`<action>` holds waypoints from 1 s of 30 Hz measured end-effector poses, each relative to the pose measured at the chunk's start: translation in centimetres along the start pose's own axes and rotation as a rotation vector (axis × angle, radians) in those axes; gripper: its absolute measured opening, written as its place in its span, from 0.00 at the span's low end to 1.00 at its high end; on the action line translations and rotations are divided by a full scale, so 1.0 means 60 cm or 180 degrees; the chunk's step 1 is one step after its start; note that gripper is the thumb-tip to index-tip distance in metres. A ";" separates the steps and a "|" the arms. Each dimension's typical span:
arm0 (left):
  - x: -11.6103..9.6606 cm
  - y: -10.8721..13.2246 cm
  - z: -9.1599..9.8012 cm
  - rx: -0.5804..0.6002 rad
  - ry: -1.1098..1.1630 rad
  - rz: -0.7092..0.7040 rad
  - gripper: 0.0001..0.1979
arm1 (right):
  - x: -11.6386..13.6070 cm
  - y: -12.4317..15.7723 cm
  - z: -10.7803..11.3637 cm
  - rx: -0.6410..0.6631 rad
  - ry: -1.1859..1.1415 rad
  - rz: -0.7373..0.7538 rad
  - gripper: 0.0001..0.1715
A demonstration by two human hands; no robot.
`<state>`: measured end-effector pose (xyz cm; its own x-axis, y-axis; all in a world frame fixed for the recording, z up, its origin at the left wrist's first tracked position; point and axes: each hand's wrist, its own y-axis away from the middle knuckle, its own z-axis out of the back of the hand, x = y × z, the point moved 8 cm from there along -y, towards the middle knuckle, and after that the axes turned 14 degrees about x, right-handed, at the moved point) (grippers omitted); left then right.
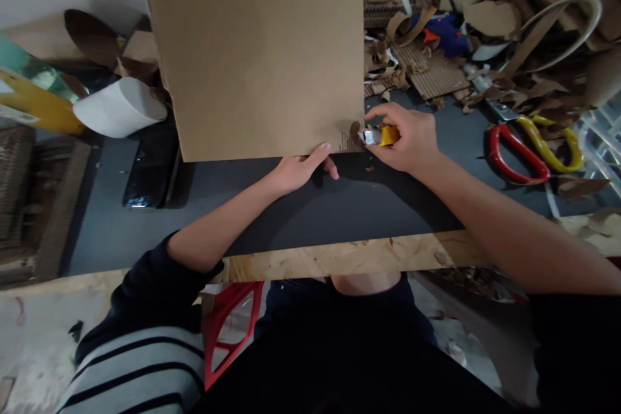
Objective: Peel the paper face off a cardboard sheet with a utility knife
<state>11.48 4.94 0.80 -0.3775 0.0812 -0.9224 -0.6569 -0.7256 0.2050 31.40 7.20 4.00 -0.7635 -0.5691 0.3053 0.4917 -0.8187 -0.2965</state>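
Observation:
A large flat cardboard sheet (pixel 262 58) lies in front of me, its near edge reaching over the dark work surface. My left hand (pixel 305 167) grips that near edge, thumb on top and fingers underneath. In my right hand (pixel 410 136) is a utility knife (pixel 383 136) with a yellow body and metal tip, its end at the sheet's near right corner. There the top paper is peeled away, showing dark corrugated ridges (pixel 350 141), and a small torn flap stands up beside them.
Scissors with red and yellow handles (pixel 519 155) lie at the right. Cardboard scraps (pixel 427 68) and peelings crowd the back right. A black phone (pixel 151 165), a white paper roll (pixel 121 108) and a yellow bottle (pixel 39 103) are on the left. The table's wooden edge (pixel 339 257) runs in front of me.

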 end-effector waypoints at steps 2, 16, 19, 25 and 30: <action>0.011 -0.005 0.001 -0.0139 0.0353 -0.0071 0.34 | 0.006 0.000 -0.001 0.0000 0.0020 0.0118 0.21; 0.002 -0.004 -0.004 -0.0064 0.0490 -0.0250 0.38 | 0.044 -0.003 -0.006 0.0961 0.0525 0.0329 0.35; -0.004 0.000 -0.003 -0.0020 0.0311 -0.0190 0.40 | 0.045 -0.003 -0.007 0.0883 0.0628 0.0430 0.25; -0.003 0.000 -0.001 -0.0086 0.0378 -0.0181 0.38 | 0.043 0.007 0.010 0.0058 0.0546 0.0928 0.28; 0.006 -0.003 -0.002 -0.0129 0.0459 -0.0105 0.34 | 0.029 0.003 0.004 0.0334 -0.0028 0.0735 0.32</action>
<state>11.54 5.01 0.39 -0.2566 0.0084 -0.9665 -0.6394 -0.7513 0.1632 30.27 6.04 4.67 -0.6224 -0.7423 0.2483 0.6939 -0.6700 -0.2638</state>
